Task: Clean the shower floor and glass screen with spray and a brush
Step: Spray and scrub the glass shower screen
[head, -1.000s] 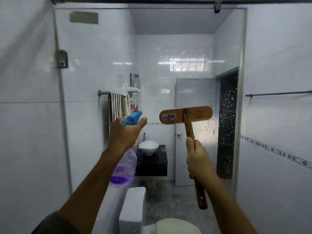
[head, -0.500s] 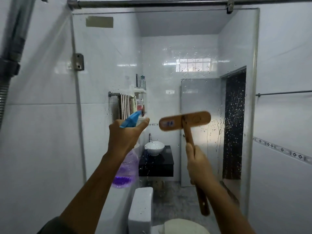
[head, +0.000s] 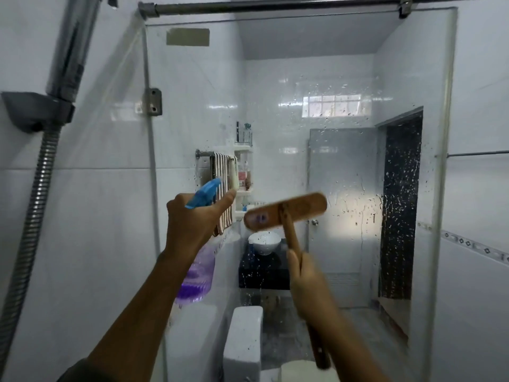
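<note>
Step in hand: wetting and scrubbing the glass screen (head: 344,172). The left hand (head: 192,224) is wrapped around the neck of the spray bottle (head: 197,277), with the blue nozzle aimed at the screen and the purple body hanging below the fist. The right hand (head: 308,285) is clenched around the wooden handle of the brush (head: 286,212). The brush head is raised at 3 o'clock of the nozzle, close to the glass; contact cannot be confirmed. Droplets are densest at 3 o'clock of the brush head, against the dark doorway. To perform the step well, keep the nozzle clear of the brush so spray reaches the glass. Lay the brush head flat on the pane and work in overlapping passes from 12 o'clock down to 6 o'clock. Keep pressure moderate, since the pane hangs from a top rail. Compared with one second earlier, the brush head has tipped, its 3 o'clock end higher, and it is now motion-blurred. The view has swung, bringing the shower hose (head: 30,216) in at 9 o'clock. Both grips are unchanged.
</note>
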Action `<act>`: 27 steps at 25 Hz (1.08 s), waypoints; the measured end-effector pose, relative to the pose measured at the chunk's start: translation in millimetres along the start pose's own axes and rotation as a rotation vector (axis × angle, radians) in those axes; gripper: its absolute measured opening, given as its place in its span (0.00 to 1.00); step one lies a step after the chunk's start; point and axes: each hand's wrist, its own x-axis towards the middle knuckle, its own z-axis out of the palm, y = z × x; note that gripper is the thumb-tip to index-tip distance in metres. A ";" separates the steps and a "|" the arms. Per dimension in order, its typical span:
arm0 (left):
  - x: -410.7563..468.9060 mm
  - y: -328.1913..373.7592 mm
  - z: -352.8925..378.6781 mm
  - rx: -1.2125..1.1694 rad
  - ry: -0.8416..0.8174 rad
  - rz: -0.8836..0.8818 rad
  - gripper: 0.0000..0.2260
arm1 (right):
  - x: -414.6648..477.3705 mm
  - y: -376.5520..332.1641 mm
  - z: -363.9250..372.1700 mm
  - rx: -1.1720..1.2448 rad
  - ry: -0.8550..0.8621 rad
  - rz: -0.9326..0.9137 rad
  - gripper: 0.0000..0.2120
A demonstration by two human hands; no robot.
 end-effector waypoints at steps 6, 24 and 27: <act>10.5 -14.0 -19.7 0.042 0.087 -0.006 0.22 | 61.3 -92.2 5.8 -0.019 0.003 -0.134 0.18; 3.8 -40.0 -49.6 0.063 0.148 -0.229 0.25 | 26.5 -65.8 90.5 0.087 -0.052 -0.145 0.17; 2.9 -46.1 -61.2 0.123 0.171 -0.221 0.24 | 19.3 -68.6 109.6 0.098 -0.095 -0.131 0.15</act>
